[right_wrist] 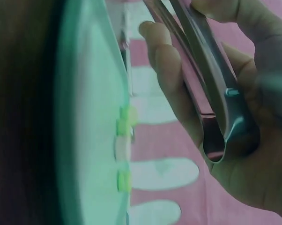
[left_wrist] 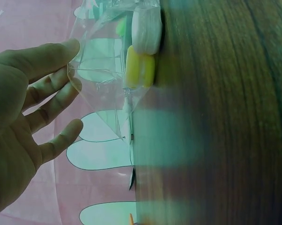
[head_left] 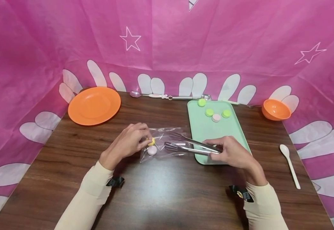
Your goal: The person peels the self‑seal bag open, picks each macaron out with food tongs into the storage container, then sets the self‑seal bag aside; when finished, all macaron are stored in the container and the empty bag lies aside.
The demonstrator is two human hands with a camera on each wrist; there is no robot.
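Clear bag held open on the table, tongs poised at its mouth.

At far left, an orange plate (head_left: 94, 105) on the wooden table (head_left: 167, 191). Nearer the middle, left hand (head_left: 129, 140) resting at the left edge of a clear plastic bag (head_left: 162, 143), fingers relaxed and loosely spread in the wrist view, fingertips touching the film. Inside the bag, a yellow macaron (head_left: 151, 141) and just near of it a pale pink macaron (head_left: 152, 150), touching. Tips of metal tongs (head_left: 189, 144) parted over the bag's right part. Right hand (head_left: 231, 152) clenched round the tongs' handle end, above the near edge of a green tray (head_left: 204, 134). On the tray's far part, three green macarons (head_left: 209, 112) and one pink. Far right, an orange bowl (head_left: 275, 109); nearer, a white spoon (head_left: 289, 164).
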